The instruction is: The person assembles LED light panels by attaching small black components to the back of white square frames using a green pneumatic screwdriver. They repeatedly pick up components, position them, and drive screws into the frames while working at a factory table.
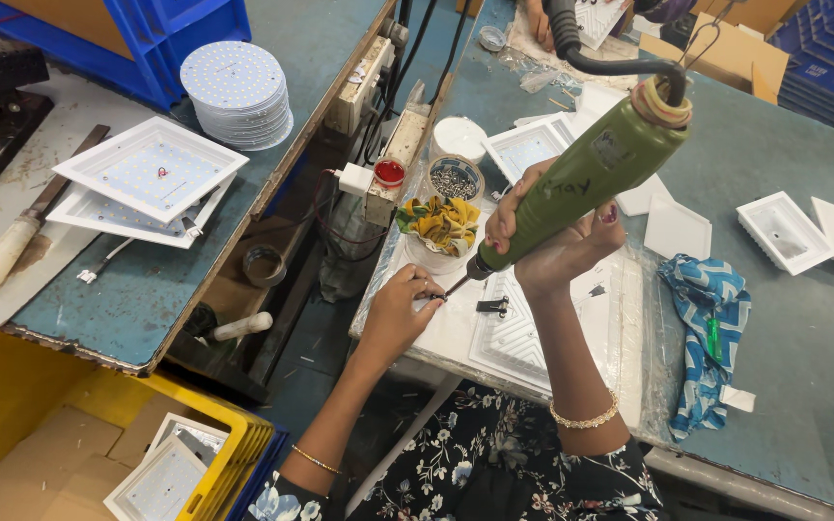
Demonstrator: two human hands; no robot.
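My right hand (pixel 554 243) grips a green electric screwdriver (pixel 586 174), tilted with its bit pointing down-left. At the bit's tip, my left hand (pixel 400 311) pinches something small that I cannot make out. Both hands hover over a white square light panel (pixel 521 333) lying on a white board at the table's near edge. A small black clip (pixel 494 307) rests on the panel. The screwdriver's black cable (pixel 620 66) arcs upward from its top.
A round tub of screws (pixel 456 179), a yellow-green cloth (pixel 441 222) in a bowl, a blue patterned rag (pixel 707 328) and white square housings (pixel 784 230) sit around. The left table holds stacked panels (pixel 152 178) and round LED discs (pixel 238 92). Another person's hand (pixel 539 21) works farther back.
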